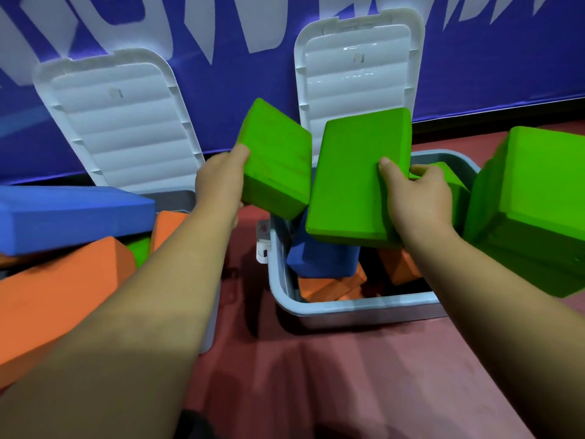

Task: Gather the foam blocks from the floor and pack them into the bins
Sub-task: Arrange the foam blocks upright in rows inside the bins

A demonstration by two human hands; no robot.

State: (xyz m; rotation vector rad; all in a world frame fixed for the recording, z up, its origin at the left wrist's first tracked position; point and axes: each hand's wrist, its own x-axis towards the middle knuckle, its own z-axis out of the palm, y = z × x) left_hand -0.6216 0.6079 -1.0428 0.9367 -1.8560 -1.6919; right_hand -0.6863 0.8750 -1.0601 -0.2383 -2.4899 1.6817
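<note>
Two matte, rectangular green foam blocks [278,160] [351,182]

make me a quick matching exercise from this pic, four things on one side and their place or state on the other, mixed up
Things
1 left hand
2 large blue block
3 white lid on the right
4 orange blocks in the right bin

Place or state
a propped open against the blue wall
b at the bottom, under a smaller blue block
c grips a green block
d lies on the orange pile in the left bin

Pairs: 1-c, 2-d, 3-a, 4-b
</note>
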